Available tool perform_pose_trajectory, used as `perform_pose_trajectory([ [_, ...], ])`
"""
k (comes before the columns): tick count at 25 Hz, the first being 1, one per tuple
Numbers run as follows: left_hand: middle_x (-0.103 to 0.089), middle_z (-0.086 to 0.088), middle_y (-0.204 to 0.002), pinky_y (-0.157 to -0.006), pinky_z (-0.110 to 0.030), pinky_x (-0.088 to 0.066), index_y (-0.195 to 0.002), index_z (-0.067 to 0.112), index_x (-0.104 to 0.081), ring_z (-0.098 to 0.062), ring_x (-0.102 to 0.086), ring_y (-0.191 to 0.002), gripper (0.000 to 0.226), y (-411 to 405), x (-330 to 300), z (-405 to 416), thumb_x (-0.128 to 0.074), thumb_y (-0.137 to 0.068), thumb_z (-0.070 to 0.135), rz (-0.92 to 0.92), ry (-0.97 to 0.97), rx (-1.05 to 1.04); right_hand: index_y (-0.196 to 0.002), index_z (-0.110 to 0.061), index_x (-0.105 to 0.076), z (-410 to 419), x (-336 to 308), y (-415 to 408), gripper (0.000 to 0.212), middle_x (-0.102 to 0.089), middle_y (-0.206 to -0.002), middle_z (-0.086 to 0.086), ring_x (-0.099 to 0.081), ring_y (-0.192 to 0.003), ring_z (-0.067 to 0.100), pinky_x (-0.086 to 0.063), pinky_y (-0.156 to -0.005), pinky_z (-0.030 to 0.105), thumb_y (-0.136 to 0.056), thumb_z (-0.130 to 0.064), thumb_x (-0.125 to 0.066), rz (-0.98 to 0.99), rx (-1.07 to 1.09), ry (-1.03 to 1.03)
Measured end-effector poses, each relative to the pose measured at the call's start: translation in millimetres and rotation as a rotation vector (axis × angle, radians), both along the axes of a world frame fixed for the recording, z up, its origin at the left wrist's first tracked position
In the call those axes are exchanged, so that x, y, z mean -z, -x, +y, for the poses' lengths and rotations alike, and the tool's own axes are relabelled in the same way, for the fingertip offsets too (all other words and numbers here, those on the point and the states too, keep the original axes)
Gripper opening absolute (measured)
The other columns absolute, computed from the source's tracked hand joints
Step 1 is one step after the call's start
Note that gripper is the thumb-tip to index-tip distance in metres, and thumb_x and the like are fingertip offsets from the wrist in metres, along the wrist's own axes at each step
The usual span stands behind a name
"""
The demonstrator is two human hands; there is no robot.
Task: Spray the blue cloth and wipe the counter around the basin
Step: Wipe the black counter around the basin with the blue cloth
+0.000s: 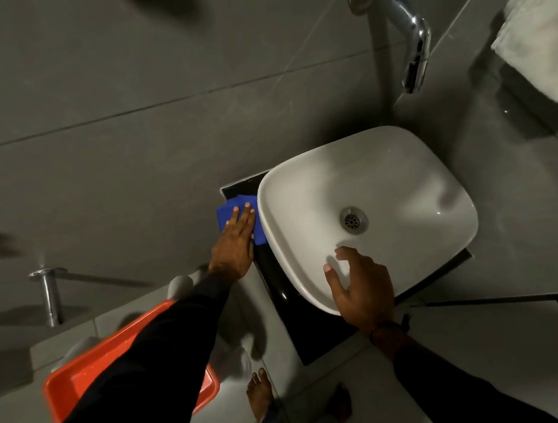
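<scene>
A white basin [399,177] sits on a black counter [298,334] against a grey tiled wall. My left hand [234,243] lies flat on the blue cloth [227,213] and presses it onto the narrow strip of counter at the basin's left side. My right hand [360,288] hovers over the basin's near rim with the fingers spread and nothing in it. No spray bottle is in view.
A chrome tap [413,29] juts from the wall above the basin. An orange plastic tub [85,377] stands on the floor at lower left, partly behind my left arm. A white towel [537,28] hangs at upper right. My bare feet [259,392] are below the counter.
</scene>
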State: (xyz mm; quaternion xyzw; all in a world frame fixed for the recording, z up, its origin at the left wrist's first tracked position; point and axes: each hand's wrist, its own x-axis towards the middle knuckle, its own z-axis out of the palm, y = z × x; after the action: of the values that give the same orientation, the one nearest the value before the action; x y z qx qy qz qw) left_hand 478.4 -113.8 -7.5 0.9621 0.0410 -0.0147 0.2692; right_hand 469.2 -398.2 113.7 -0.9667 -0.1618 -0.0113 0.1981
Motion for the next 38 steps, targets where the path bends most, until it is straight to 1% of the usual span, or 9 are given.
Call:
perform_pose_trajectory([
  [3,-0.021,-0.012,-0.166,-0.122,-0.055,-0.026,-0.157,0.007,-0.022,-0.036,-0.017,-0.153,0.067,-29,1,29,-0.023,-0.095,0.033,0.014,-0.103,0.116,-0.117,-0.02,-0.061,0,2,1,0.041,-0.072,-0.108,-0.007,-0.069,-0.095,0.021,-0.052,-0.082,0.042,-0.092,-0.051,-0.052,-0.007,-0.007,0.0],
  [8,-0.025,-0.014,-0.165,-0.12,-0.054,-0.023,-0.156,0.008,-0.026,-0.037,-0.023,-0.152,0.067,-69,-4,52,-0.019,-0.096,0.037,0.023,-0.147,0.196,-0.118,-0.024,-0.06,1,2,2,0.039,-0.07,-0.11,-0.01,-0.066,-0.099,0.017,-0.049,-0.085,0.038,-0.092,-0.052,-0.05,0.014,0.007,0.023],
  [14,-0.02,-0.011,-0.167,-0.123,-0.052,-0.017,-0.157,0.009,-0.022,-0.033,-0.017,-0.154,0.074,-61,-2,36,-0.017,-0.09,0.038,0.004,-0.115,0.095,-0.118,-0.026,-0.059,2,1,0,0.04,-0.069,-0.109,-0.012,-0.066,-0.097,0.016,-0.046,-0.084,0.035,-0.093,-0.054,-0.046,0.017,0.002,0.082],
  [18,-0.02,-0.01,-0.166,-0.122,-0.047,-0.012,-0.156,0.007,-0.024,-0.032,-0.015,-0.153,0.072,-30,-1,23,-0.023,-0.09,0.036,-0.017,-0.052,0.039,-0.118,-0.025,-0.06,1,1,1,0.042,-0.069,-0.111,-0.012,-0.066,-0.099,0.016,-0.046,-0.084,0.035,-0.092,-0.055,-0.046,0.011,0.02,0.042],
  [20,-0.021,-0.009,-0.166,-0.122,-0.047,-0.015,-0.157,0.007,-0.022,-0.031,-0.016,-0.153,0.068,-22,3,30,-0.024,-0.093,0.033,-0.017,-0.101,0.089,-0.117,-0.026,-0.06,1,1,1,0.039,-0.069,-0.108,-0.013,-0.066,-0.097,0.015,-0.046,-0.083,0.034,-0.092,-0.054,-0.047,0.012,0.019,0.042],
  [23,-0.022,-0.011,-0.166,-0.121,-0.051,-0.023,-0.157,0.008,-0.023,-0.033,-0.02,-0.153,0.067,-44,-2,50,-0.02,-0.095,0.033,-0.005,-0.173,0.187,-0.116,-0.028,-0.058,2,0,1,0.035,-0.068,-0.105,-0.016,-0.064,-0.095,0.012,-0.042,-0.083,0.03,-0.093,-0.053,-0.048,0.033,0.034,0.054],
  [27,-0.025,-0.015,-0.164,-0.12,-0.052,-0.023,-0.156,0.006,-0.027,-0.036,-0.025,-0.151,0.07,-63,-11,61,-0.017,-0.093,0.036,0.0,-0.195,0.242,-0.116,-0.03,-0.058,3,-2,0,0.035,-0.067,-0.104,-0.018,-0.063,-0.093,0.01,-0.037,-0.083,0.027,-0.093,-0.053,-0.045,0.039,0.025,0.061],
  [32,-0.019,-0.015,-0.166,-0.123,-0.052,-0.016,-0.157,0.006,-0.022,-0.036,-0.017,-0.153,0.079,-55,-10,46,-0.013,-0.085,0.039,0.049,-0.15,0.165,-0.119,-0.033,-0.056,1,2,0,0.036,-0.068,-0.107,-0.02,-0.063,-0.097,0.008,-0.034,-0.086,0.024,-0.094,-0.056,-0.043,0.053,0.029,0.074],
  [38,-0.025,-0.012,-0.165,-0.122,-0.052,-0.021,-0.156,0.007,-0.025,-0.035,-0.02,-0.152,0.073,-4,5,12,-0.025,-0.087,0.031,0.017,-0.136,0.078,-0.118,-0.032,-0.06,0,5,2,0.044,-0.07,-0.106,-0.017,-0.064,-0.092,0.01,-0.037,-0.087,0.026,-0.092,-0.06,-0.039,0.031,0.021,0.051],
])
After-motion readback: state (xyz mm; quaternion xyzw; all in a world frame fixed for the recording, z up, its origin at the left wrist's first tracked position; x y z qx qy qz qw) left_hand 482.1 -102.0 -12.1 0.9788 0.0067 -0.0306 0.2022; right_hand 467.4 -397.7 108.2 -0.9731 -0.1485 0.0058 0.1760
